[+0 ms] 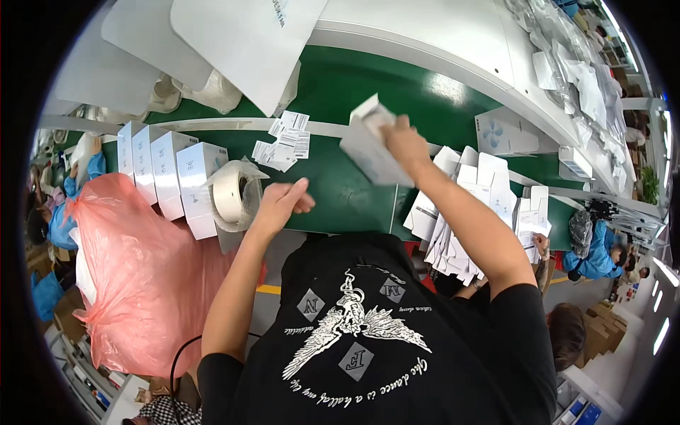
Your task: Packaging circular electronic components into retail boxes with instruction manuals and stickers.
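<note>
My right hand (405, 142) is raised over the green conveyor belt (340, 92) and grips a white folded carton (368, 145), tilted with one flap open. My left hand (283, 202) hovers lower, fingers loosely apart, holding nothing, right beside a roll of white label tape in clear wrap (235, 195). A pile of small printed labels (285, 145) lies on the belt just beyond the left hand.
A row of upright white boxes (166, 170) stands at the left by a pink plastic bag (134, 269). Flat white carton blanks (474, 205) are stacked at the right. Large white sheets (234, 35) lie beyond the belt. People in blue (598, 251) work at both sides.
</note>
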`<state>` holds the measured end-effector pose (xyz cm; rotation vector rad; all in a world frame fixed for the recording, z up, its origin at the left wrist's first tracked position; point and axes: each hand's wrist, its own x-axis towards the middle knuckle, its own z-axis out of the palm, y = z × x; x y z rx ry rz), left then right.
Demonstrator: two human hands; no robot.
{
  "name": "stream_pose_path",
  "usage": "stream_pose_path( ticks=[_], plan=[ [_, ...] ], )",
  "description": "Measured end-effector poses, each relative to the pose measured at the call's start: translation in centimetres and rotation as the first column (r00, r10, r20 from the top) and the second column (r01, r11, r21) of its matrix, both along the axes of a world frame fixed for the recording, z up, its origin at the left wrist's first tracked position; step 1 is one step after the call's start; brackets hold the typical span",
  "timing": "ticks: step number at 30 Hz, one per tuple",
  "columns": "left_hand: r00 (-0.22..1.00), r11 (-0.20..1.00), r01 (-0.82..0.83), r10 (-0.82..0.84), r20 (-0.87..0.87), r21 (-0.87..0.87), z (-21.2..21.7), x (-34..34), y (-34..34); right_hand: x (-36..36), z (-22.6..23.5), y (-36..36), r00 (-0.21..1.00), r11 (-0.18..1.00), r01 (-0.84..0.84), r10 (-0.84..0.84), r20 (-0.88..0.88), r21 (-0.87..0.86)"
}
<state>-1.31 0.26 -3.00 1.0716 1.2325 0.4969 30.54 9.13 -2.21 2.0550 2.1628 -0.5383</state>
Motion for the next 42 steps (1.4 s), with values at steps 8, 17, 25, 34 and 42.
stream_pose_path(
  ticks=[8,17,25,34,42],
  plan=[
    [0.892,0.91,-0.413,0.412,-0.184,0.033,-5.6,-2.1,-13.3,7.6,-2.8,19.2,0.987,0.908,0.047,0.022,-0.159,0.417],
    [0.871,0.994,-0.11,0.089,-0.483,-0.014,-8.9,-1.4,-11.8,15.4,-4.8,-10.4,0.812,0.652,0.524,-0.577,-0.091,0.548],
    [0.803,0.663,0.577,-0.356,-0.478,0.477,-2.6,16.2,1.2,15.4,-6.1,-28.6,0.746,0.71,0.657,-0.661,-0.084,0.253],
    [0.429,-0.001,0.861,-0.537,-0.726,0.509,7.7,32.0,-2.3,11.4,10.2,-27.7,0.891,0.696,0.444,-0.408,-0.198,0.565],
    [0.881,0.538,0.469,-0.336,-0.332,0.7,6.1,18.6,1.5,8.8,6.1,-19.8,0.755,0.288,0.569,-0.555,-0.35,0.77]
  ],
)
